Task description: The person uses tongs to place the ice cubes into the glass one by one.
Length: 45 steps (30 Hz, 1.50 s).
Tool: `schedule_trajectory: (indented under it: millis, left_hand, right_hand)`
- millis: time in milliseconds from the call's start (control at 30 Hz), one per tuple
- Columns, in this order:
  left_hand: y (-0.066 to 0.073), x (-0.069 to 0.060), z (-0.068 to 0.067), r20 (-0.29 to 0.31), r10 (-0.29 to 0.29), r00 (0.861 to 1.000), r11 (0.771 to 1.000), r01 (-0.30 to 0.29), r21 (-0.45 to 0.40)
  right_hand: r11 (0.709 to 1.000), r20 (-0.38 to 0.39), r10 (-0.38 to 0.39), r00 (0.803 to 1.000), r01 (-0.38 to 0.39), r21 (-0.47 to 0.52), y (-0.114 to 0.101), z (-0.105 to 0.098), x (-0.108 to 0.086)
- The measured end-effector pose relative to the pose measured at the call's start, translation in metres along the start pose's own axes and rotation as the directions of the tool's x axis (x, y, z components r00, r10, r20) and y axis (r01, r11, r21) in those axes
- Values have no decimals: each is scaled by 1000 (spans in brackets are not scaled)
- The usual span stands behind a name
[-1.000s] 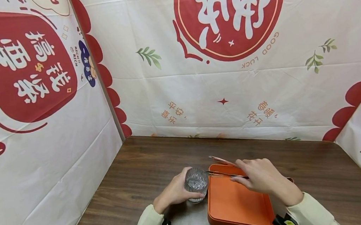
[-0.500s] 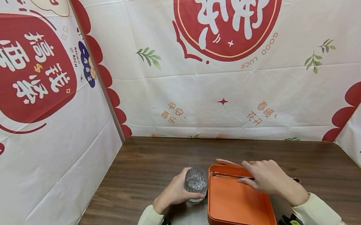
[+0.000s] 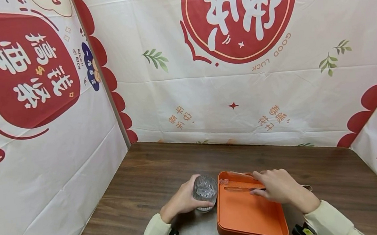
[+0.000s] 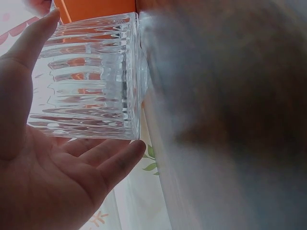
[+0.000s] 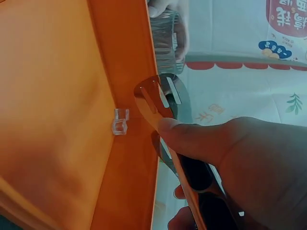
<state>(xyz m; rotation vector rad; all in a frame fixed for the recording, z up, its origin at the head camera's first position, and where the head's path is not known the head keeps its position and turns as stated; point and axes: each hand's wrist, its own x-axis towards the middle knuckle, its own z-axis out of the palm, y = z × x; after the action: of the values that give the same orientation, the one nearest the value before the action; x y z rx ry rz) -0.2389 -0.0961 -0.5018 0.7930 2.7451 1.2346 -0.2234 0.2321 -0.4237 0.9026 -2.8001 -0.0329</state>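
My left hand [image 3: 183, 198] holds a ribbed clear drinking glass [image 3: 205, 188] on the table, just left of an orange tray [image 3: 246, 216]. In the left wrist view the thumb and fingers lie on opposite sides of the glass [image 4: 91, 81]. My right hand [image 3: 277, 186] grips metal tongs [image 3: 237, 189] over the tray's far end, their arms spread. Slotted heads and black grips show on the tongs [image 5: 160, 103] in the right wrist view. Two small clear cubes [image 5: 120, 122] lie in the tray's far left corner, apart from the tongs.
A dark wood-grain table [image 3: 159, 164] carries everything. Printed white cloth [image 3: 206, 94] hangs behind it, and another cloth panel stands along the left. The tray has a low raised rim.
From beside the glass, the tongs have moved right and down over the tray. Two clear cubes now show plainly in its corner, away from the tong tips. The left hand and glass stay put.
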Motion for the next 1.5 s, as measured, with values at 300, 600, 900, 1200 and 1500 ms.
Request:
schedule_trajectory:
  millis: [300, 600, 900, 1200, 1500]
  left_hand:
    - [0, 1, 0, -10, 14, 1000, 1000, -14, 8]
    - [0, 1, 0, -10, 31, 999, 999, -31, 5]
    - [0, 0, 0, -9, 28, 1000, 1000, -28, 7]
    - [1, -1, -1, -13, 25, 1000, 1000, -24, 3]
    - [1, -1, -1, -9, 20, 1000, 1000, -20, 10]
  right_hand:
    - [1000, 31, -19, 999, 19, 11, 2, 9, 6]
    - [999, 12, -28, 1000, 28, -29, 2, 18, 11]
    - [999, 38, -34, 999, 34, 1, 2, 24, 14]
    - [995, 41, -83, 996, 80, 61, 1, 29, 15]
    - [989, 35, -129, 991, 126, 83, -3, 30, 16]
